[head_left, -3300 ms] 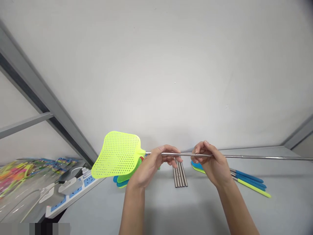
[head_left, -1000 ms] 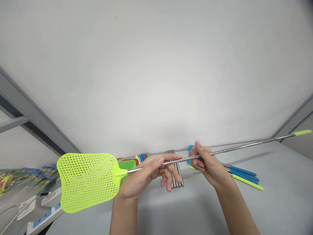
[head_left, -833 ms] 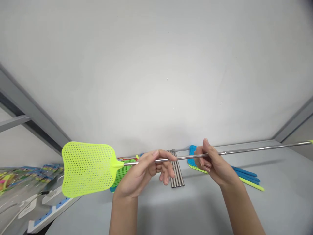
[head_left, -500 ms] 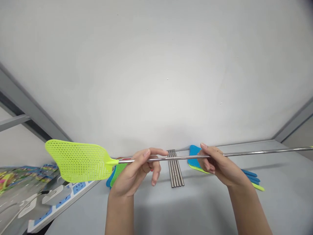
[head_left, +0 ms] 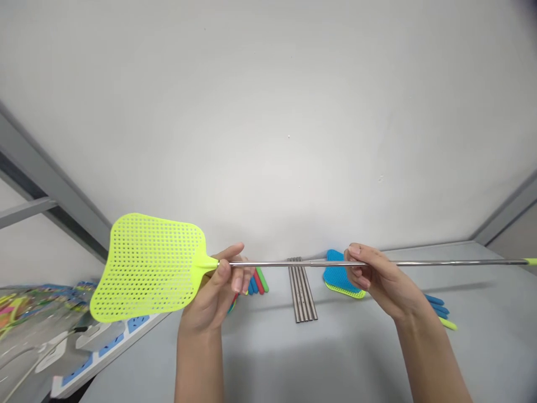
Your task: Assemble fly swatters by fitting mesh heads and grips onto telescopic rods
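A fly swatter [head_left: 153, 268] with a yellow-green perforated head and a long extended metal rod is held level above the table. My left hand [head_left: 216, 291] supports the rod just beside the head, thumb against it and the other fingers bent behind. Further along, my right hand [head_left: 371, 274] pinches the rod between thumb and fingers. At the far right edge the rod runs into a yellow-green handle end [head_left: 532, 261]. Beneath the rod, several metal tubes [head_left: 302, 294] lie side by side between my hands.
Blue and yellow-green swatter heads [head_left: 338, 277] lie behind my right hand, with blue handles [head_left: 438, 305] to its right. Coloured handles [head_left: 260, 280] lie behind my left hand. A power strip [head_left: 100, 350] and plastic-wrapped items [head_left: 37, 313] are at left. A wall [head_left: 285, 123] rises behind the table.
My left hand has slid left along the rod to the swatter's head. The head has turned its flat face more toward me. My right hand keeps its hold, nearly in place.
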Demonstrator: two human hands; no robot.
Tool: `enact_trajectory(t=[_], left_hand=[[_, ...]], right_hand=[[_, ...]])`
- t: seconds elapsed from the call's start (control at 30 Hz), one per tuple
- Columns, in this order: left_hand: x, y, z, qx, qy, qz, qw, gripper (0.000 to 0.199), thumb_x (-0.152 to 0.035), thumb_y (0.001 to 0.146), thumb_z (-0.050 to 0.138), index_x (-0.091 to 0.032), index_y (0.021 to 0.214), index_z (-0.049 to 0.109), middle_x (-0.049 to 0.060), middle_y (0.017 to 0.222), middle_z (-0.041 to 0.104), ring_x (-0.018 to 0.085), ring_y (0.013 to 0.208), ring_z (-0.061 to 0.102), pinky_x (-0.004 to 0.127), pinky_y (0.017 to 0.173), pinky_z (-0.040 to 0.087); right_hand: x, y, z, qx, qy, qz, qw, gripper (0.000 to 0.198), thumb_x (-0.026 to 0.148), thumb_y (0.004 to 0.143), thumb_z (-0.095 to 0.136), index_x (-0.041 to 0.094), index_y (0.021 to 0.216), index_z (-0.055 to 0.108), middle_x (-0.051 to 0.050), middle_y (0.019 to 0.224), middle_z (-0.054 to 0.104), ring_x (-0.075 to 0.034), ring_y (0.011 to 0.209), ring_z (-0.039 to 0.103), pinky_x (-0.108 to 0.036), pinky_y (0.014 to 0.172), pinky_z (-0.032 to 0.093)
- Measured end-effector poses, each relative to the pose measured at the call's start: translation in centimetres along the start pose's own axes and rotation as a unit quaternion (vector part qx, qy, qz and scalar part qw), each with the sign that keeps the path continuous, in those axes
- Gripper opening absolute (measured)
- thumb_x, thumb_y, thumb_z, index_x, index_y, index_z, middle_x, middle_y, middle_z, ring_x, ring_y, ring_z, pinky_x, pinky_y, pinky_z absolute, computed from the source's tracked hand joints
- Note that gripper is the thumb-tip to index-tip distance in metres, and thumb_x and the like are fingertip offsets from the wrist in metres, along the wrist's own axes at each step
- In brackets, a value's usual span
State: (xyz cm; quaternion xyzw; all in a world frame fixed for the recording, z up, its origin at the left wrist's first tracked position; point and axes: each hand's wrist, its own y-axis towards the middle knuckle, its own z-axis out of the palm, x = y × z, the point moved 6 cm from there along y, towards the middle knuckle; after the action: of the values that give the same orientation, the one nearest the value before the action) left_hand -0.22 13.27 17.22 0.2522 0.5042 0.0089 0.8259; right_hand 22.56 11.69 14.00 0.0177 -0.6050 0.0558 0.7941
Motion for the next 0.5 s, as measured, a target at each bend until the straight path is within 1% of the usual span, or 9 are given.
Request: enact_trajectory(t=[0.13,0.23,0.3,0.4,0.47,0.5], left_hand=[[0.0,0.1,-0.9,-0.002,0.021,0.008,1.000,0.023,-0.032,0.070,0.055,-0.023,0.090,0.063,-0.003,0.047,0.045,0.010,0.051,0.044,0.027,0.057,0.040],[-0.4,0.0,-1.6,-0.023,0.018,0.031,0.999,0.025,-0.033,0.070,0.056,-0.023,0.092,0.061,-0.004,0.052,0.045,0.008,0.051,0.043,0.026,0.060,0.040],[-0.5,-0.1,-2.0,-0.025,0.020,0.033,0.999,0.025,-0.031,0.070,0.057,-0.023,0.094,0.059,-0.004,0.055,0.046,0.008,0.052,0.044,0.025,0.061,0.040],[-0.3,-0.4,-2.2,0.003,0.034,-0.002,0.999,0.028,-0.022,0.071,0.056,-0.024,0.099,0.057,-0.003,0.060,0.049,0.008,0.054,0.046,0.026,0.063,0.040],[-0.3,-0.4,-2.3,0.030,0.028,-0.028,0.999,0.031,-0.024,0.069,0.057,-0.022,0.100,0.056,-0.001,0.063,0.053,0.010,0.056,0.049,0.028,0.062,0.042],[-0.3,-0.4,-2.5,0.030,0.014,-0.038,0.999,0.034,-0.028,0.068,0.058,-0.020,0.100,0.056,0.001,0.066,0.055,0.012,0.058,0.050,0.028,0.061,0.042]], right_hand=[[0.0,0.1,-0.3,-0.019,-0.015,-0.012,1.000,0.028,0.035,0.074,0.047,0.018,0.053,0.040,0.004,0.047,0.032,-0.008,0.043,0.026,-0.024,0.044,0.023],[0.1,0.0,-0.3,-0.021,-0.013,-0.014,1.000,0.027,0.035,0.075,0.044,0.017,0.054,0.043,0.003,0.048,0.035,-0.008,0.044,0.029,-0.024,0.044,0.024],[0.3,0.0,-0.2,-0.021,-0.004,-0.013,1.000,0.023,0.033,0.074,0.044,0.017,0.058,0.047,0.003,0.050,0.035,-0.008,0.044,0.030,-0.023,0.043,0.024],[0.4,0.0,-0.2,-0.025,0.012,-0.010,1.000,0.015,0.029,0.074,0.045,0.018,0.065,0.050,0.003,0.052,0.034,-0.007,0.044,0.030,-0.023,0.043,0.022],[0.4,-0.1,-0.2,-0.023,0.018,-0.004,1.000,0.014,0.029,0.075,0.045,0.018,0.067,0.050,0.004,0.052,0.033,-0.007,0.044,0.030,-0.023,0.043,0.022],[0.4,-0.1,-0.2,-0.020,0.019,-0.001,1.000,0.014,0.030,0.075,0.045,0.018,0.069,0.051,0.003,0.052,0.033,-0.007,0.043,0.029,-0.023,0.043,0.021]])
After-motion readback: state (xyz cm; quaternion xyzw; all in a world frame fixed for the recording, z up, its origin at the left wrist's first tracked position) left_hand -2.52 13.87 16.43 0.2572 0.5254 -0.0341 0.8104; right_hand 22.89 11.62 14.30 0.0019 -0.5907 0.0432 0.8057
